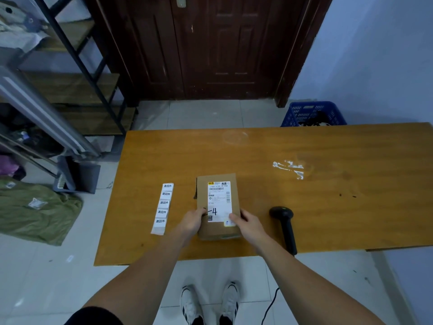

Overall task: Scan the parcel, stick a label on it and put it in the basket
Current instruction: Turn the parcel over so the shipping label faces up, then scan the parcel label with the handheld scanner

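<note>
- The parcel (216, 205), a small brown cardboard box, lies flat on the tabletop (328, 184) near its front edge, its white shipping label (219, 200) facing up with a barcode and a handwritten "4".
- The left hand (193, 221) curls around the parcel's near left corner, thumb on top beside the shipping label, fingers partly closed on the side.
- The right hand (248, 222) grips the near right corner in the same way, thumb pressing on the shipping label's lower edge.
- Both hands have hold of the parcel; I cannot tell whether it is lifted or resting.
- A strip of white stickers (163, 208), each printed with black characters, lies flat just left of the parcel, apart from it.
- A black handheld barcode scanner (284, 227) lies to the right of the parcel, its handle overhanging the front edge.
- The tabletop is smooth orange-brown wood with torn white tape residue (289, 168) on the right; the far half is bare.
- A blue perforated plastic basket (314, 113) stands on the tiled floor beyond the far edge, on the right.
</note>
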A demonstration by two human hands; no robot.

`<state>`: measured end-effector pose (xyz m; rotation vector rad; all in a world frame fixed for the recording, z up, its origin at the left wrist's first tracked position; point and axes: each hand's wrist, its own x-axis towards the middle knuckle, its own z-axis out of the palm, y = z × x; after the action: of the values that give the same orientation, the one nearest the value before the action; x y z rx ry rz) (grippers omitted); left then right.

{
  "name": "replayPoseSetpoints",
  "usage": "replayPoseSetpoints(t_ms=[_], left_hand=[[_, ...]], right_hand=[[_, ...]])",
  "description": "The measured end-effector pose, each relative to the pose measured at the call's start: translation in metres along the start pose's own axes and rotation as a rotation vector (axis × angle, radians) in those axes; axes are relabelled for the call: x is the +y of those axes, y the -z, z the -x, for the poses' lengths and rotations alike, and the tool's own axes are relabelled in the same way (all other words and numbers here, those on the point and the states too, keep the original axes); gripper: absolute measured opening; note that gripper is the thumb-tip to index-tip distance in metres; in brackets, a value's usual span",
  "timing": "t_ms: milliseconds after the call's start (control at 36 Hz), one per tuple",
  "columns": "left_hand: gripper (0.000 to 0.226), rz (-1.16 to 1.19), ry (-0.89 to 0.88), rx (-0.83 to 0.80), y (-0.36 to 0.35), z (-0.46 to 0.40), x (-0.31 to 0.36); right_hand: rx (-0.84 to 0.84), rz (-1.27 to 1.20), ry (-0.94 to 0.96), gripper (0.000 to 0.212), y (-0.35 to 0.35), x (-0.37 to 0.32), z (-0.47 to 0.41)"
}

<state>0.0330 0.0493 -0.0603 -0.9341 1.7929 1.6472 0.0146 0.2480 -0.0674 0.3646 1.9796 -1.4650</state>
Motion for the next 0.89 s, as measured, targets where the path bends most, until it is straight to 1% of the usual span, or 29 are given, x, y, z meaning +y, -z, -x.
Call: replayPoseSetpoints(t_ms=[83,167,306,389,500,528,583,639,667,694,750,833,889], left_hand=[[0.036,-0.051,-0.02,-0.015,-0.003,-0.001,-0.005],[0.047,-0.115,-0.034,-0.02,-0.005,-0.002,-0.007],[0.047,-0.197,-0.063,0.007,-0.01,-0.003,-0.002],[0.045,-0.26,-0.074,0.034,-0.011,-0.004,0.0],[0.044,-0.388,-0.077,0.092,-0.008,-0.005,0.001],[0.043,-0.438,-0.088,0.133,-0.007,-0.005,0.001],[0.046,-0.517,-0.128,0.198,-0.005,-0.005,0.002],[0.052,-0.547,-0.163,0.198,-0.005,-0.006,0.0],[0.054,-0.56,-0.169,0.189,-0.006,-0.006,0.0],[0.057,-0.574,-0.168,0.18,-0.007,-0.006,-0.001],[0.06,-0.607,-0.151,0.161,-0.009,-0.005,-0.005],[0.064,-0.619,-0.107,0.126,-0.012,-0.003,-0.014],[0.071,-0.607,-0.072,0.128,-0.014,-0.002,-0.018]], right_hand=[[-0.014,0.027,-0.024,0.051,0.0,0.007,0.0],[-0.006,0.054,-0.041,0.046,0.0,0.011,0.001],[0.045,0.156,-0.002,0.043,-0.003,0.01,0.002],[0.069,0.263,0.053,0.044,-0.004,0.009,0.002],[0.075,0.539,0.097,0.048,0.0,0.001,0.003],[0.096,0.592,0.114,0.052,0.005,-0.002,0.004],[0.216,0.666,0.18,0.058,0.019,-0.007,0.007],[0.382,0.694,0.243,0.055,0.04,-0.011,0.009],[0.452,0.692,0.244,0.054,0.052,-0.011,0.01],[0.505,0.687,0.224,0.054,0.064,-0.01,0.01],[0.554,0.666,0.138,0.061,0.085,-0.006,0.011],[0.527,0.563,-0.017,0.075,0.108,0.007,0.009],[0.476,0.459,-0.122,0.078,0.115,0.019,0.004]])
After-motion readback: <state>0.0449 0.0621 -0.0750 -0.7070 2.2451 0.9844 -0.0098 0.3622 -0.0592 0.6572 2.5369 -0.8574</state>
